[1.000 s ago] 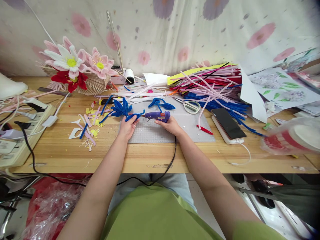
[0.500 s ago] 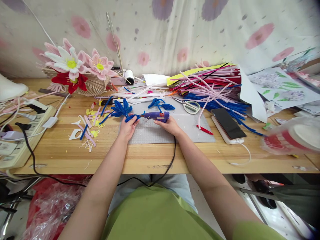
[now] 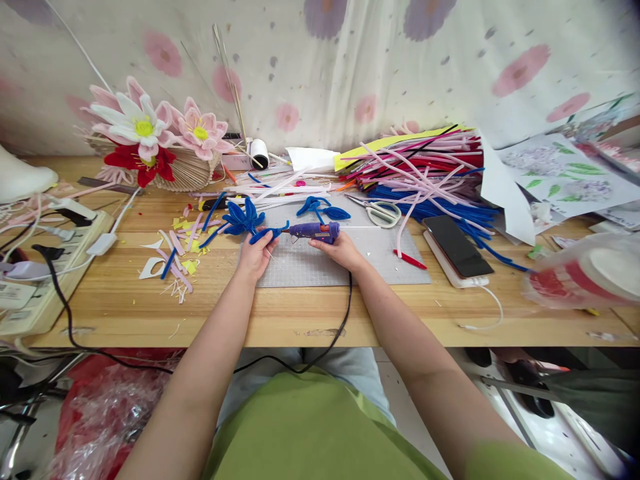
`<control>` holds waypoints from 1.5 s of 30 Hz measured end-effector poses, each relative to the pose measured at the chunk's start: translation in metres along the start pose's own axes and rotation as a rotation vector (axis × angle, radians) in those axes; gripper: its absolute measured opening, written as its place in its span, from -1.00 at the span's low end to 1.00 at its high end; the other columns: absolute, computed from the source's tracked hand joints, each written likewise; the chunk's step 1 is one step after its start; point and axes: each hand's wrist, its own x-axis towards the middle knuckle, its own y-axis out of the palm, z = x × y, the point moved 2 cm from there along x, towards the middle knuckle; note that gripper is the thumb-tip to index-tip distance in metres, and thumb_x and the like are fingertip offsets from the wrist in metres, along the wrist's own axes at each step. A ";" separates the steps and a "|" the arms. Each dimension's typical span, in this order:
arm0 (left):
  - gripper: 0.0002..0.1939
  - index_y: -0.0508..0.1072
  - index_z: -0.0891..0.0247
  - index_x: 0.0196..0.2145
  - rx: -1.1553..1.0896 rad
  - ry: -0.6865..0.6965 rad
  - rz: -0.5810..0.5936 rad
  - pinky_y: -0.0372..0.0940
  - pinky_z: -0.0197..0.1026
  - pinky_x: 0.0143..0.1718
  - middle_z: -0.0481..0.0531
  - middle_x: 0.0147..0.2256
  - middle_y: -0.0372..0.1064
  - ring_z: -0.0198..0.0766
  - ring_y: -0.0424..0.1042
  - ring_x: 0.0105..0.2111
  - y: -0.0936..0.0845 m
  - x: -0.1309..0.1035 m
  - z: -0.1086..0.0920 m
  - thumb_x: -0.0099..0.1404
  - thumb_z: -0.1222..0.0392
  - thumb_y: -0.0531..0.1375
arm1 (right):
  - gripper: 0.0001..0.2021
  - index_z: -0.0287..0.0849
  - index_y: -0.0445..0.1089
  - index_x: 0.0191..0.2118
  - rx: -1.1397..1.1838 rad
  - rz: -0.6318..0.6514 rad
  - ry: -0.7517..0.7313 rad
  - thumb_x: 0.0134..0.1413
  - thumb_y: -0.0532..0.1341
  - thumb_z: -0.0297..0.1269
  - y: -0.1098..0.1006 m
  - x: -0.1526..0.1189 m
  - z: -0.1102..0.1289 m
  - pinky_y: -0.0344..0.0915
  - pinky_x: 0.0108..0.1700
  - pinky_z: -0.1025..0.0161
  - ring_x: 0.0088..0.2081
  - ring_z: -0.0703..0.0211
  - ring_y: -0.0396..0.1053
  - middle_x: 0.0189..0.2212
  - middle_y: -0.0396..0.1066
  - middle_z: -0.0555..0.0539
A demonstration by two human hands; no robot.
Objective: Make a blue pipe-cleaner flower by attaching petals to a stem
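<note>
My left hand [image 3: 257,259] pinches a blue pipe-cleaner petal [image 3: 264,235] over the left part of the grey cutting mat [image 3: 320,270]. Wrapped in my right hand [image 3: 341,250] is a purple hot glue gun [image 3: 314,231], lying level with its nozzle pointing left. The nozzle tip is at the petal's right end; whether they touch I cannot tell. Just beyond my left hand lies a blue pipe-cleaner flower [image 3: 243,216]. More blue petals [image 3: 334,213] rest at the mat's back edge, near the scissors [image 3: 381,213].
Pipe-cleaner bundles [image 3: 430,167] fill the back right. A phone [image 3: 457,247] on a white power bank and a bagged cup [image 3: 585,273] stand at right. Scraps [image 3: 177,253], a power strip [image 3: 55,280] and finished flowers [image 3: 145,130] are at left. The gun's black cord [image 3: 345,320] hangs over the front edge.
Almost nothing differs. Both hands keep their grip and place, with the glue gun's nozzle still at the petal's end.
</note>
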 end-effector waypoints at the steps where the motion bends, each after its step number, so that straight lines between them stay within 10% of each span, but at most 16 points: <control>1: -0.76 0.38 0.30 -0.46 -0.001 -0.001 0.001 0.34 -0.36 -0.37 -0.12 -0.50 0.38 -0.45 0.41 -0.46 0.000 0.000 0.000 -0.09 0.47 0.33 | -0.57 -0.14 0.44 -0.21 -0.007 -0.019 0.007 -0.22 0.32 0.01 -0.001 0.000 0.001 0.33 -0.05 0.07 -0.18 0.03 0.44 -0.24 0.50 -0.08; 45: -0.76 0.37 0.29 -0.44 0.010 -0.011 -0.002 0.33 -0.35 -0.35 -0.14 -0.48 0.36 -0.47 0.40 -0.47 0.001 -0.001 -0.001 -0.05 0.49 0.31 | -0.60 -0.16 0.44 -0.23 0.024 -0.057 0.010 -0.22 0.33 -0.04 -0.003 0.001 0.003 0.33 -0.03 0.06 -0.17 0.04 0.43 -0.27 0.50 -0.08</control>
